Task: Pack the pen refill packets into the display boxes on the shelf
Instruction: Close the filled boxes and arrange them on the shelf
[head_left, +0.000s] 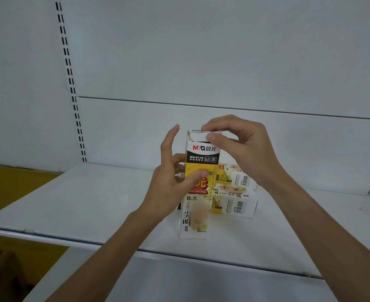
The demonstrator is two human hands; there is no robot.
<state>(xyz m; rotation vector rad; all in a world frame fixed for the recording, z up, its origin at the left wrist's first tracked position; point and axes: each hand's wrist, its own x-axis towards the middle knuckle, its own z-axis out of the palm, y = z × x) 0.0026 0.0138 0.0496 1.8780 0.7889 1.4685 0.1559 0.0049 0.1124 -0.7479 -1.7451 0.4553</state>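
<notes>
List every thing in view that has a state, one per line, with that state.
Upright refill box: stands on end on the shelf, held at middle and top.
Left hand: grips the box's middle, thumb across the front.
Right hand: pinches the top flap; open or shut unclear.
Upper flat box: lies on its side atop the lower one.
Lower flat box: lies on its side on the shelf.

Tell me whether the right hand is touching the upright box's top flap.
Touching. The head view shows the right hand pinching the top flap of the upright box between thumb and forefinger.
</notes>
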